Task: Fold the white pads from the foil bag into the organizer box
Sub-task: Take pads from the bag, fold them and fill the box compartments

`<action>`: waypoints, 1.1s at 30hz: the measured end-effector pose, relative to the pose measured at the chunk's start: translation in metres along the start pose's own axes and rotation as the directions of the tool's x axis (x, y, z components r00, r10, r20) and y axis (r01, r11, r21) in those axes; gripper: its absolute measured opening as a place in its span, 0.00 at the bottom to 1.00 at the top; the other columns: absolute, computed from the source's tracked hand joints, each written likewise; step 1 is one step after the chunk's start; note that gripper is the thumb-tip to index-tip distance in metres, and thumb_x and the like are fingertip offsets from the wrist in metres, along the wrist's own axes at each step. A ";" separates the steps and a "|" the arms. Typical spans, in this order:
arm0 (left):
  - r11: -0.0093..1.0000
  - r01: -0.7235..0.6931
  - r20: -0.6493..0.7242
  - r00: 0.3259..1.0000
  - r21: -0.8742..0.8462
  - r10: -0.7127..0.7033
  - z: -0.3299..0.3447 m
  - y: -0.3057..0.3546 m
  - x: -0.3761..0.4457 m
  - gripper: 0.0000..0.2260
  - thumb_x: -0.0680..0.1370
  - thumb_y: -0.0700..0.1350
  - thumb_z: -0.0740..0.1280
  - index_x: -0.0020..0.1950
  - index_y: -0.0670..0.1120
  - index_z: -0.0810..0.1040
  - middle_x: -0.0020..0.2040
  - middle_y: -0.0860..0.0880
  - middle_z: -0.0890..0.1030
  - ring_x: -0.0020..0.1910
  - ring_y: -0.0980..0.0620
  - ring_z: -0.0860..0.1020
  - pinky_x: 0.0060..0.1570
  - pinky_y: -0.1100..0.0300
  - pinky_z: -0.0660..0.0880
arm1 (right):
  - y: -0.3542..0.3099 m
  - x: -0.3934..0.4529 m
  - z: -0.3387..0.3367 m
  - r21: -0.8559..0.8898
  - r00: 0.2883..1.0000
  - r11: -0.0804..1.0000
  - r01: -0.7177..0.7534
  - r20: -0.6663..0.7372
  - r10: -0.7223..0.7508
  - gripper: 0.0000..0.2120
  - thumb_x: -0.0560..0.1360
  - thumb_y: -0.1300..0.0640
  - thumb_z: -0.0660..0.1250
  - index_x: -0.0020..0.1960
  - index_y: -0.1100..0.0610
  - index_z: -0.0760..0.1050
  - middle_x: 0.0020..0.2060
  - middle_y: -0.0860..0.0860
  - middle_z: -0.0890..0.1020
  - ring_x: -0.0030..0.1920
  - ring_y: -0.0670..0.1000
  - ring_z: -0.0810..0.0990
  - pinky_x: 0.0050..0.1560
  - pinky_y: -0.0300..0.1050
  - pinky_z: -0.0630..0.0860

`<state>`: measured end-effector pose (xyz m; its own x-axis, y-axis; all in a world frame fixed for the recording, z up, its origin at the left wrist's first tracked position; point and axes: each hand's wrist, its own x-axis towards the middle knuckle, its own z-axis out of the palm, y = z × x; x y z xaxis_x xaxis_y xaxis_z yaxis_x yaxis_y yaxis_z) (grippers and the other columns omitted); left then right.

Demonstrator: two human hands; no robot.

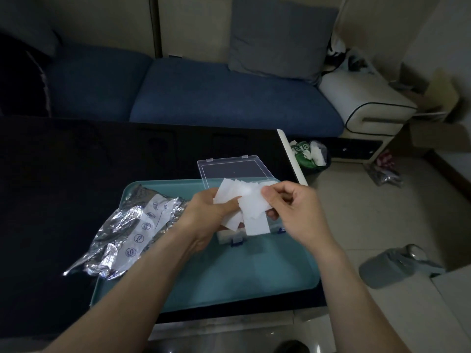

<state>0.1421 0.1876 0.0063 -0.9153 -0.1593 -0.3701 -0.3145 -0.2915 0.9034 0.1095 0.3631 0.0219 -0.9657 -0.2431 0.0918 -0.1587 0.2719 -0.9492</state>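
Both hands hold a loose bunch of white pads above the organizer box. My left hand grips the bunch from the left, thumb on top. My right hand pinches one pad at its upper right edge. The box is clear plastic with blue latches, mostly hidden beneath the pads and hands; its lid stands open behind. A crumpled foil bag with a white printed label lies at the left of the teal tray, hanging over the tray's edge.
The tray rests on a black table. Beyond it is a blue sofa with a grey cushion. To the right, on the tiled floor, are a bin of rubbish, a grey bottle and cardboard boxes.
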 end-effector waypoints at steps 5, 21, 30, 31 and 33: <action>0.983 0.129 0.166 0.980 -0.129 -0.107 0.005 0.007 -0.007 0.08 0.81 0.35 0.62 0.59 0.35 0.76 0.49 0.37 0.84 0.40 0.42 0.84 0.37 0.51 0.83 | 0.004 0.001 0.007 -0.062 0.972 0.997 0.047 -0.225 -0.060 0.07 0.78 0.54 0.71 0.46 0.58 0.82 0.33 0.48 0.84 0.31 0.44 0.83 0.33 0.35 0.78; 0.872 -0.112 0.068 0.994 0.477 0.091 -0.007 -0.003 -0.002 0.09 0.73 0.39 0.75 0.51 0.47 0.81 0.44 0.49 0.86 0.42 0.51 0.84 0.46 0.52 0.83 | 0.001 0.006 -0.018 -0.064 0.992 0.997 0.043 0.122 -0.034 0.02 0.74 0.58 0.74 0.44 0.51 0.85 0.38 0.50 0.86 0.35 0.51 0.83 0.37 0.42 0.80; 0.975 -0.013 0.188 0.982 0.223 -0.030 0.000 0.006 -0.012 0.10 0.81 0.38 0.64 0.56 0.31 0.77 0.43 0.36 0.83 0.34 0.45 0.80 0.28 0.59 0.74 | 0.008 0.007 -0.001 -0.236 0.999 0.971 0.021 0.048 -0.010 0.16 0.67 0.48 0.80 0.51 0.52 0.83 0.38 0.48 0.82 0.35 0.43 0.78 0.39 0.35 0.76; 0.986 0.018 0.191 0.980 0.165 -0.050 0.001 0.008 -0.012 0.11 0.81 0.39 0.63 0.57 0.31 0.76 0.47 0.32 0.82 0.36 0.41 0.79 0.30 0.56 0.75 | 0.006 0.007 -0.001 -0.217 0.998 0.976 -0.001 0.058 0.014 0.16 0.67 0.48 0.80 0.51 0.52 0.83 0.37 0.49 0.83 0.35 0.44 0.80 0.40 0.38 0.78; 0.994 0.055 0.186 0.980 0.097 -0.073 0.000 0.009 -0.011 0.11 0.81 0.39 0.63 0.58 0.31 0.76 0.53 0.28 0.80 0.42 0.37 0.78 0.40 0.46 0.75 | 0.004 0.007 -0.003 -0.146 0.995 0.988 -0.045 0.076 0.057 0.15 0.68 0.52 0.80 0.51 0.54 0.82 0.35 0.52 0.85 0.33 0.49 0.83 0.40 0.45 0.82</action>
<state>0.1493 0.1869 0.0190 -0.9207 0.0408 -0.3880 -0.3877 -0.2069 0.8983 0.1013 0.3654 0.0200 -0.9547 -0.2972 0.0145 -0.1430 0.4154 -0.8984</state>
